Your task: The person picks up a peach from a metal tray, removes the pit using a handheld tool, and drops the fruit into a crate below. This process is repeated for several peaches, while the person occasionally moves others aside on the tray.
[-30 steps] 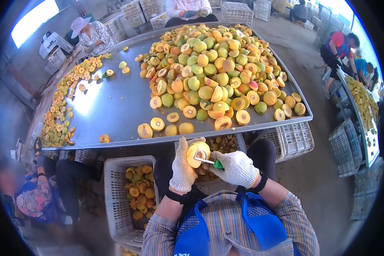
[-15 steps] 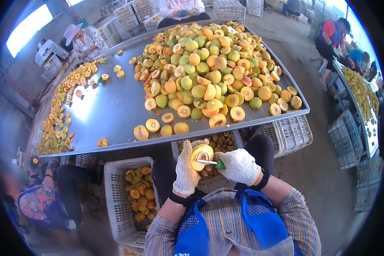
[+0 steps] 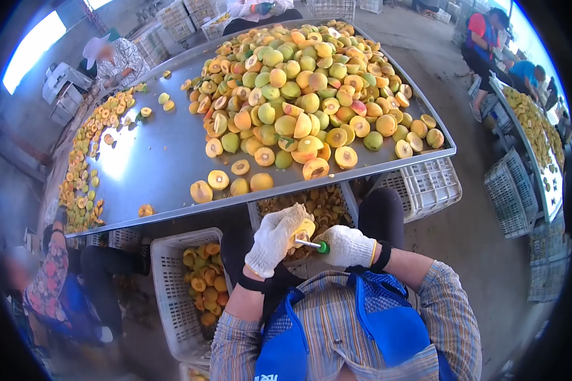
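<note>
My left hand [image 3: 273, 240], in a white knit glove, is closed around a halved yellow peach [image 3: 303, 230] and mostly covers it. My right hand [image 3: 349, 246], also gloved, grips a pitting tool with a green handle [image 3: 323, 247]; its metal tip reaches into the fruit. Both hands are held over a white crate of pits [image 3: 324, 204] between my knees, just below the near edge of the steel table [image 3: 165, 159]. A large heap of whole and halved peaches [image 3: 305, 95] lies on the table beyond.
A white crate of pitted peach halves [image 3: 203, 286] stands at my left knee, an empty crate [image 3: 429, 187] at my right. A seated person [image 3: 51, 286] works at lower left; others sit at the table's far side and at a second table [image 3: 534, 133] on the right.
My left hand has rolled over the peach, hiding its cut face, and both hands have dropped lower and closer to my body. The view has tilted slightly.
</note>
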The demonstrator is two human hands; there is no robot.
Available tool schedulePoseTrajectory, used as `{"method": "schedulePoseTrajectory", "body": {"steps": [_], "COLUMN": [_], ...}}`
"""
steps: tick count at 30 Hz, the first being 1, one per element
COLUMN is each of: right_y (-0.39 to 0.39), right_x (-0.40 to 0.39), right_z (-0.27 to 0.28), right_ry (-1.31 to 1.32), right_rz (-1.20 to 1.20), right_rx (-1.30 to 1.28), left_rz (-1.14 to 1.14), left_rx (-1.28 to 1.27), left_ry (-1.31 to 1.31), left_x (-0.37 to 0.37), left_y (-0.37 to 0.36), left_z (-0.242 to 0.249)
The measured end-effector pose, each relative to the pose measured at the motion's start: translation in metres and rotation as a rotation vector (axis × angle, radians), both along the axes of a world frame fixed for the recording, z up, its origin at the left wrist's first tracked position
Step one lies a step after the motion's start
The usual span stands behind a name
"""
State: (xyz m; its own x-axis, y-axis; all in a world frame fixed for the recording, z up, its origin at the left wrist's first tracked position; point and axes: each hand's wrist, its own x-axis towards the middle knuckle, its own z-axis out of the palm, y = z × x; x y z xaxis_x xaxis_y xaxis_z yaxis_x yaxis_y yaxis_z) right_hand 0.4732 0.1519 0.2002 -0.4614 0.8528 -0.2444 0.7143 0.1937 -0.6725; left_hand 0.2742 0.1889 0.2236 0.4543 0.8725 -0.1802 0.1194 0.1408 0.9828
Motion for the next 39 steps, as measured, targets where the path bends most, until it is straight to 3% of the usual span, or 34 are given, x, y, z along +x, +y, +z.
{"method": "schedulePoseTrajectory", "body": {"steps": [2,4,5,6,8,9,10,12,14,15,17,18,19,20,22,23,25,26,27,28,30,31,32,33,34,36,37,38,39], "right_y": [0.004,0.008,0.007,0.009,0.004,0.003,0.002,0.003,0.004,0.011,0.005,0.002,0.002,-0.005,-0.006,-0.007,-0.003,0.010,0.014,0.015,0.006,-0.008,-0.013,-0.005,0.001,0.005,0.010,0.014,0.016], "right_x": [0.000,-0.002,-0.005,-0.008,-0.017,-0.017,-0.018,-0.025,-0.022,-0.018,-0.017,-0.017,-0.019,-0.025,-0.020,-0.018,-0.013,-0.012,-0.007,-0.003,-0.010,-0.022,-0.030,-0.020,-0.020,-0.021,-0.020,-0.019,-0.017], "right_z": [-0.008,-0.009,-0.006,-0.001,0.003,-0.020,-0.043,-0.036,-0.022,-0.035,-0.031,-0.019,-0.005,-0.011,-0.018,-0.024,-0.038,-0.018,-0.009,-0.005,-0.027,-0.039,-0.040,-0.038,-0.038,-0.038,-0.055,-0.069,-0.048], "right_ry": [-0.054,-0.058,0.010,0.079,0.030,0.118,0.207,0.100,-0.038,-0.098,-0.085,-0.072,0.051,0.603,0.738,0.738,0.458,-0.154,-0.170,-0.186,-0.180,0.392,0.963,0.799,0.800,0.819,0.700,0.462,0.279], "right_rz": [-0.048,-0.087,-0.135,-0.181,-0.218,-0.099,0.020,0.013,-0.186,-0.131,-0.104,-0.075,0.040,0.074,0.113,0.107,0.013,0.142,0.102,0.065,0.164,0.073,-0.026,0.087,0.088,0.067,0.095,0.156,0.140], "right_rx": [0.165,0.182,0.122,0.065,-0.079,-0.041,-0.003,-0.039,0.086,0.264,0.117,-0.027,-0.261,-0.367,-0.457,-0.462,-0.051,-0.015,-0.001,0.013,-0.001,-0.193,-0.384,-0.625,-0.626,-0.679,-0.397,0.174,0.093], "left_rz": [0.006,0.282,0.398,0.398,0.459,0.440,0.445,0.454,0.488,0.493,0.496,0.434,0.372,0.375,0.115,0.089,0.096,0.108,0.142,0.143,-0.034,-0.102,-0.099,0.003,0.105,0.213,0.276,0.338,0.390], "left_rx": [-0.122,-0.208,-0.111,-0.102,-0.257,-0.278,-0.282,-0.390,-0.324,-0.239,-0.156,-0.212,-0.268,-0.270,-0.267,-0.259,-0.300,-0.338,-0.257,-0.259,-0.273,-0.302,-0.299,-0.370,-0.442,-0.548,-0.579,-0.600,-0.598], "left_ry": [0.042,-0.395,-0.514,-0.517,-0.776,-0.830,-0.829,-0.608,-0.512,-0.427,-0.341,-0.460,-0.578,-0.578,-0.885,-0.916,-0.763,-0.610,-0.445,-0.449,-0.291,-0.542,-0.541,-0.678,-0.814,-0.831,-0.874,-0.919,-0.899], "left_x": [-0.002,0.009,0.019,0.023,0.027,0.025,0.023,0.021,0.025,0.026,0.026,0.025,0.023,0.021,0.020,0.022,0.017,0.016,0.020,0.019,0.012,0.009,0.010,0.014,0.019,0.024,0.024,0.024,0.023], "left_y": [0.006,0.007,0.009,0.006,-0.001,0.002,0.003,0.008,0.009,0.008,0.007,0.005,0.004,0.003,0.001,0.005,0.011,0.013,0.013,0.016,0.019,0.017,0.015,0.011,0.010,0.012,0.012,0.015,0.018], "left_z": [-0.006,-0.012,-0.017,-0.020,-0.021,-0.022,-0.022,-0.019,-0.020,-0.021,-0.017,-0.011,-0.008,-0.010,-0.015,-0.017,-0.016,-0.014,-0.007,-0.006,-0.004,-0.010,-0.013,-0.017,-0.021,-0.031,-0.034,-0.034,-0.041]}}
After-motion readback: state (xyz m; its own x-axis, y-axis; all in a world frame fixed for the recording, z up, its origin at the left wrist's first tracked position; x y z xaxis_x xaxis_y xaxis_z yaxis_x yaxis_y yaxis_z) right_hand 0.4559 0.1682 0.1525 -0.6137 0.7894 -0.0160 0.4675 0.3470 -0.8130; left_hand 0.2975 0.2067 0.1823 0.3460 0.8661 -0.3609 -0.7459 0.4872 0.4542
